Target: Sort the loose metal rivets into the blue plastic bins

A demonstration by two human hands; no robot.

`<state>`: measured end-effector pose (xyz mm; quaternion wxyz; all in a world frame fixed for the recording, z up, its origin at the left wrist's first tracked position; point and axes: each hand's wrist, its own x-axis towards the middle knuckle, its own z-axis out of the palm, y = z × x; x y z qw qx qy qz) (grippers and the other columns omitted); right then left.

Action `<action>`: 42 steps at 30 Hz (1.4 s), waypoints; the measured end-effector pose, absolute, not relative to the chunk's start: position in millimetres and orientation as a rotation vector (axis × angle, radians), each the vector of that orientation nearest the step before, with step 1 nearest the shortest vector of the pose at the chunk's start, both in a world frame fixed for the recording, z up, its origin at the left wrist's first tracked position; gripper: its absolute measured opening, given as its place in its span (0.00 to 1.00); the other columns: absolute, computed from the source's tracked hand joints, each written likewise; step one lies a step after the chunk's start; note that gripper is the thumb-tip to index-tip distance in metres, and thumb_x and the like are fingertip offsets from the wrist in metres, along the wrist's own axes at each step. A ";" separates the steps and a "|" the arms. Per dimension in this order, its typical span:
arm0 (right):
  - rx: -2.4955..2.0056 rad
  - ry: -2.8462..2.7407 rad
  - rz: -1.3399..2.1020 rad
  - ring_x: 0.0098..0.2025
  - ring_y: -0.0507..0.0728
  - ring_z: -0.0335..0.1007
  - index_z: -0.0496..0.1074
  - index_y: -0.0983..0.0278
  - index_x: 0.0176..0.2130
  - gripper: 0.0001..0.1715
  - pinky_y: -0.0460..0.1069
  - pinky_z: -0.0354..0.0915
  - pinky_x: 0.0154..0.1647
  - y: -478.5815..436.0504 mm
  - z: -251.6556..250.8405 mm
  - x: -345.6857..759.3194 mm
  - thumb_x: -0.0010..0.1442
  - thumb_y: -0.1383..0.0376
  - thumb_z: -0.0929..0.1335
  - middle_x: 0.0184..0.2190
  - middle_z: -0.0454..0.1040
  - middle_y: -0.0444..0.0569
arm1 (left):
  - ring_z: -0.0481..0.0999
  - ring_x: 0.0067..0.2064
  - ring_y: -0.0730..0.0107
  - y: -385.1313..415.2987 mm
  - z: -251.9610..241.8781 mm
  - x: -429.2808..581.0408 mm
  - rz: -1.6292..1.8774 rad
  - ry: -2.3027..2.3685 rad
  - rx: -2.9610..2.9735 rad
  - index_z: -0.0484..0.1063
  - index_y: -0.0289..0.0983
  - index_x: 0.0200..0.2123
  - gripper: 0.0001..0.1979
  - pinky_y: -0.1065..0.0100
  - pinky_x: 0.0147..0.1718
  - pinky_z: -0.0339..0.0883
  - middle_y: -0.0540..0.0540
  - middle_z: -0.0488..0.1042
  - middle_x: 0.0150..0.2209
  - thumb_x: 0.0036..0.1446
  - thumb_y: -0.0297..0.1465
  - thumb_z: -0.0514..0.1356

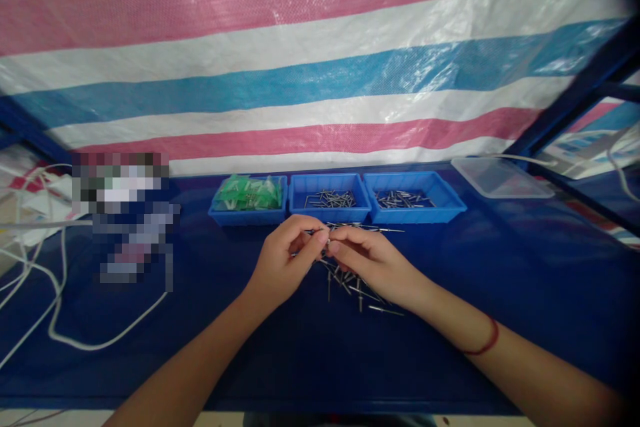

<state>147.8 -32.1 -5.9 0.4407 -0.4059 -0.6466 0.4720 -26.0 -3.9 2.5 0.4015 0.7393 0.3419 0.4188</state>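
Observation:
My left hand (pixel 290 253) and my right hand (pixel 373 257) meet above the middle of the table, thumbs and fingertips pinched together. Between them is a small metal piece (pixel 329 244), apparently a blind rivet, mostly covered by the fingers. Beneath and just behind the hands lies a loose pile of blind rivets (pixel 359 290), with thin pins and thicker silvery ends. Part of that pile is hidden by my right hand. A single rivet (pixel 386 310) rests at the pile's near edge.
Behind the hands, three blue bins stand side by side: the left bin (pixel 250 217) has green packets, the middle bin (pixel 327 180) and right bin (pixel 440 215) hold rivets. A translucent lid (pixel 503 177) lies back right. White cables (pixel 95 347) loop at left. A striped sheet (pixel 300 90) hangs behind.

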 end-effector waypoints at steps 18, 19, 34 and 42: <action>-1.035 -1.343 1.063 0.25 0.49 0.63 0.70 0.62 0.31 0.10 0.47 0.62 0.26 -31.0 -3.2 153.1 0.54 0.59 0.72 0.26 0.71 0.43 | 0.72 0.33 0.73 0.3 2.0 -28.6 1.038 0.948 2.012 0.70 0.38 0.39 0.06 0.72 0.32 0.68 0.46 0.71 0.38 0.61 0.33 0.57; -1.039 -1.354 1.047 0.25 0.49 0.62 0.70 0.62 0.31 0.10 0.47 0.61 0.26 -31.1 -3.8 153.3 0.54 0.59 0.72 0.26 0.70 0.43 | 0.72 0.32 0.73 0.4 1.8 -28.4 1.018 0.957 2.029 0.70 0.37 0.39 0.06 0.72 0.32 0.68 0.47 0.71 0.38 0.62 0.33 0.57; -1.598 -1.328 0.203 0.27 0.55 0.67 0.73 0.62 0.29 0.11 0.50 0.61 0.30 1.9 10.5 238.5 0.56 0.57 0.67 0.26 0.74 0.47 | 0.72 0.33 0.68 18.3 32.0 -59.6 0.228 1.207 2.439 0.73 0.38 0.34 0.15 0.70 0.31 0.58 0.49 0.75 0.33 0.61 0.41 0.54; -1.999 -1.426 -0.266 0.33 0.64 0.72 0.74 0.62 0.37 0.13 0.54 0.60 0.32 5.9 7.2 271.8 0.58 0.58 0.65 0.33 0.77 0.54 | 0.71 0.27 0.71 17.3 36.8 -71.5 -0.117 1.202 2.307 0.73 0.38 0.30 0.16 0.72 0.24 0.53 0.52 0.73 0.27 0.52 0.45 0.61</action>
